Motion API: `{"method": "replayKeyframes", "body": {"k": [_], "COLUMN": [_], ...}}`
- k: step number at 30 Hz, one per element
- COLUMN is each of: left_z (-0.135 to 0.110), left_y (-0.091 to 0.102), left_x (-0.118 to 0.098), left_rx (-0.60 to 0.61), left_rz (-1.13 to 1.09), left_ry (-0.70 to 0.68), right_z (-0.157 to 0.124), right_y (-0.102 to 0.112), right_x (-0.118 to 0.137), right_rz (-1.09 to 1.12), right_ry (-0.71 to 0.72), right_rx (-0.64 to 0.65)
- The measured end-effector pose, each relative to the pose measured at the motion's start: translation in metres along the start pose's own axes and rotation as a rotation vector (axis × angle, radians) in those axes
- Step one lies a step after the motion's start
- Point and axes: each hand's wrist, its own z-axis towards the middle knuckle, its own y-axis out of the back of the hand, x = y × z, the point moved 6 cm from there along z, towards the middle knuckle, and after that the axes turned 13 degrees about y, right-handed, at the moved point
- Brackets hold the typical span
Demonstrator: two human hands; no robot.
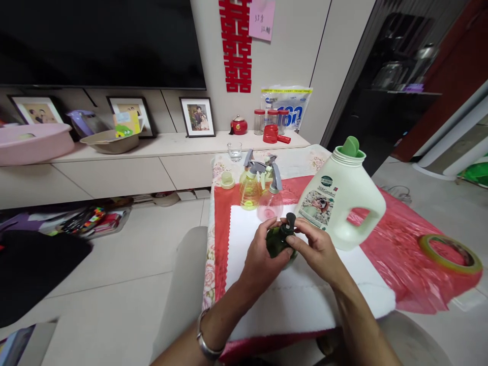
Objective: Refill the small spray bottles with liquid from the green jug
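Note:
A small dark green pump bottle (275, 243) stands over the white cloth (247, 305) on the table. My left hand (260, 254) is wrapped around its body, thumb in front. With thumb and fingers, my right hand (314, 249) grips the black pump head (290, 221) at the bottle's neck. Just beyond are clear yellow (249, 193) and pink (270, 206) spray bottles with grey trigger heads. Right of them stands a large pale green detergent jug (339, 198), its mouth uncapped with a green spout showing. A pale translucent cap (227, 179) lies at the back left.
A roll of tape (450, 253) lies on the red plastic sheet (400, 254) at the right. A glass cup (235, 151) stands at the table's back. Behind, the cabinet top (168, 142) holds photo frames, basins, jars and a red pot (238, 125).

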Motion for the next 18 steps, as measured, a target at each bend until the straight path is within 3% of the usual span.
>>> {"method": "replayKeyframes", "body": {"k": [8,13,18], "left_z": [0.0023,0.0022,0.0017], "left_y": [-0.0093,-0.0090,-0.0090], "left_x": [0.0059,0.0082,0.0109], "left_rx": [-0.001,-0.010,-0.012], "left_rz": [0.117,0.107,0.104], "left_ry": [-0.152,-0.149,-0.127], "right_z": [-0.0022,-0.0077,-0.0084], "right_y": [-0.0037,-0.0030,-0.0026], "right_x": [-0.0026,-0.0064,-0.0105], "right_rz": [0.011,0.101,0.055], "right_ry": [-0.037,-0.074,-0.111], "right_rx": [-0.030,0.004,-0.083]}}
